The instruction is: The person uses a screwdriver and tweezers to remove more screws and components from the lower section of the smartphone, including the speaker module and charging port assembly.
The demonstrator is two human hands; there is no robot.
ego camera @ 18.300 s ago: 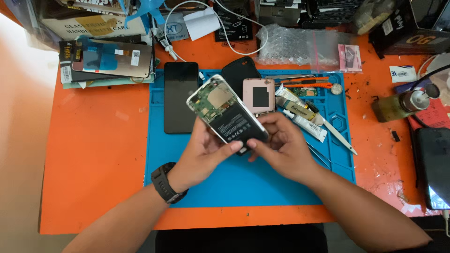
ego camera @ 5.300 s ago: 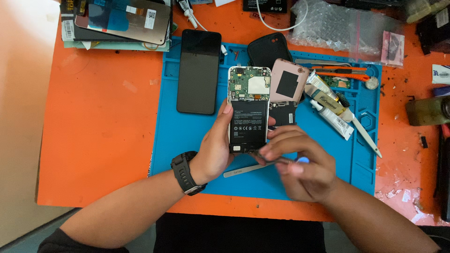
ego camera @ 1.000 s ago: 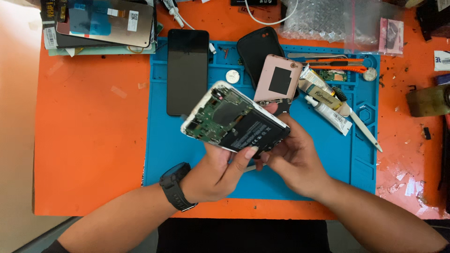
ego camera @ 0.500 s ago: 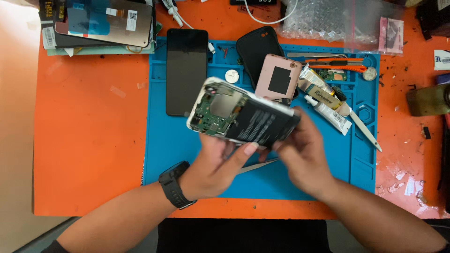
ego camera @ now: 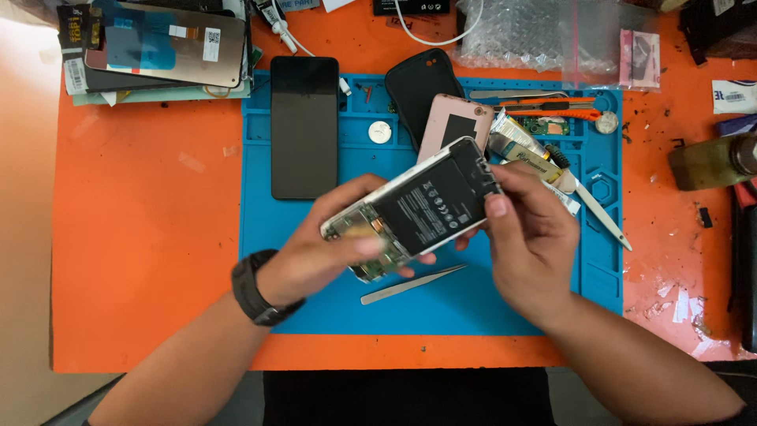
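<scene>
An opened phone, back cover off with its black battery and circuit board showing, is held tilted above the blue work mat. My left hand, with a black watch on the wrist, cradles its lower end from beneath. My right hand grips the upper right end, thumb on the frame's edge. A pair of metal tweezers lies on the mat just below the phone.
On the mat lie a black phone screen, a black back cover, a pink phone back, a coin cell, glue tubes and an orange knife. Stacked screens sit far left, a brown bottle right.
The phone has been swung round in both hands: its circuit-board end went from upper left to lower left, the battery end now toward the upper right.
</scene>
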